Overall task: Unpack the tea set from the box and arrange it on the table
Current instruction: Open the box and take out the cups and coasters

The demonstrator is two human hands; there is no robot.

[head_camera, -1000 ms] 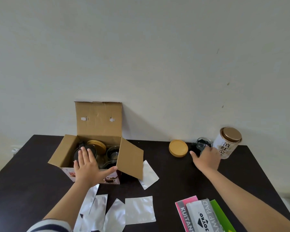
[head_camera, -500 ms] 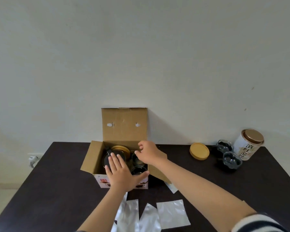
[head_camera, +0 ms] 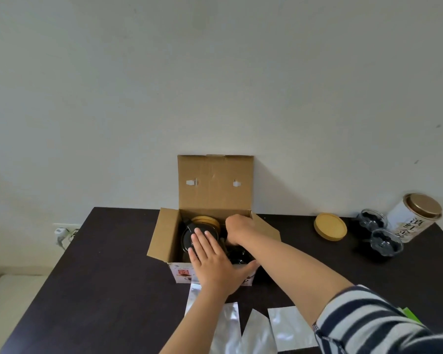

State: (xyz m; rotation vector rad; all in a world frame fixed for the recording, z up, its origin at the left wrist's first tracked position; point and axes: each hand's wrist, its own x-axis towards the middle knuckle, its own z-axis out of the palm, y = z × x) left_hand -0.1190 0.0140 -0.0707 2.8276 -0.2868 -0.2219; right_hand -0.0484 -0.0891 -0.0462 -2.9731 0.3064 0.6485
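Meanwhile left hand [head_camera: 216,267] lay flat, fingers spread, on box [head_camera: 164,236] front edge. Right hand [head_camera: 238,229] curled inside box; grip hidden. Remaining pieces under both hands. Risk: glass knocking together if lifted crooked.

right hand's [head_camera: 237,227] fingertips hidden inside box [head_camera: 164,236]

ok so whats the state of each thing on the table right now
cardboard box: open, back flap upright
left hand: flat on the box's front edge
right hand: reaching into the box, grip hidden
glass cups: two out, upright
wooden lid: lying flat
tea tin: lid on
foil pouches: lying flat
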